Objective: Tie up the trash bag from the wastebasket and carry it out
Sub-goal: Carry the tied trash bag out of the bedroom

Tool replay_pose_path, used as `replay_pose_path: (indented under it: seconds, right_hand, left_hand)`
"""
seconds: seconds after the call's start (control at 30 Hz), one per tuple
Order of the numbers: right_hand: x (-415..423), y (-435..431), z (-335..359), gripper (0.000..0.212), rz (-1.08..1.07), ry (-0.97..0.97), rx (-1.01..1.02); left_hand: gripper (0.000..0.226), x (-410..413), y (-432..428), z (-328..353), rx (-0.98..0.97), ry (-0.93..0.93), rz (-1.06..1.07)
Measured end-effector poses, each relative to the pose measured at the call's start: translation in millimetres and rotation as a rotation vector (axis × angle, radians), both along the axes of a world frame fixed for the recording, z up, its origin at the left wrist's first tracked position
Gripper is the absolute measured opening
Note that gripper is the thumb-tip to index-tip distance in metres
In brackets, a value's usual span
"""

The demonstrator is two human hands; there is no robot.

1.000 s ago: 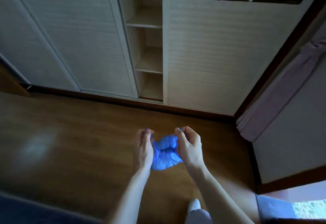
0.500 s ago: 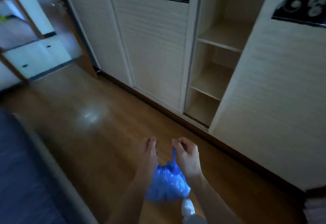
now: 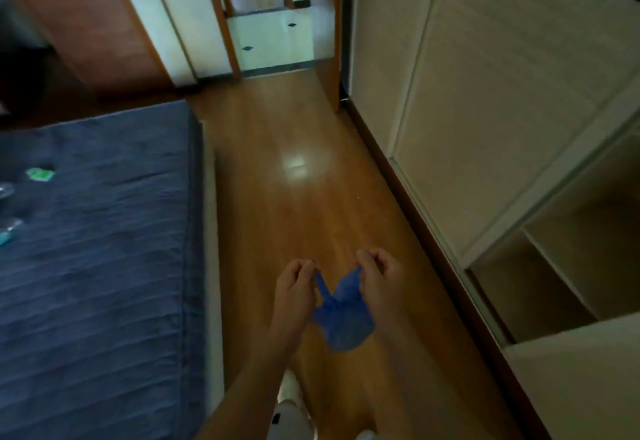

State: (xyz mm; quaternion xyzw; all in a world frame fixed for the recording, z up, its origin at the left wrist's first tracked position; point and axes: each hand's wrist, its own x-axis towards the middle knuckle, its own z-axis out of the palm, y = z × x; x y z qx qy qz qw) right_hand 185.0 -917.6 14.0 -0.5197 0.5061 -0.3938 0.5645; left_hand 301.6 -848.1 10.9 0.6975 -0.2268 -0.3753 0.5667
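While a small blue bag [image 3: 341, 318] hangs above the wood floor [image 3: 294, 204] between bed [image 3: 97, 232] and wardrobe [image 3: 485, 110], left hand [image 3: 294, 287] and right hand [image 3: 379, 277] each pinch one bag ear.

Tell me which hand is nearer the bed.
Left. The left hand pinches one bag ear on the side toward the bed; the right hand pinches the other ear on the wardrobe side.
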Motion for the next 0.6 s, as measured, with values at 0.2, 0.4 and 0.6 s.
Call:
replay_pose_path:
  seconds: [0.2,0.4,0.6]
  right_hand:
    - [73.9,-23.0,-11.2,0.035,0.13,0.005,0.049]
    - [169.8,-52.3,-26.6,0.035,0.287,0.022,0.077]
    - [285.8,-99.1,-20.2,0.027,0.292,0.064,0.034]
  left_hand:
    - [0.027,61.3,-4.5,-7.4,-0.033,-0.008,0.101]
    - [0.024,153.4,-36.9,-13.1,-0.033,0.032,0.194]
    - [0.027,270.4,-79.9,-13.3,-0.007,0.023,0.271]
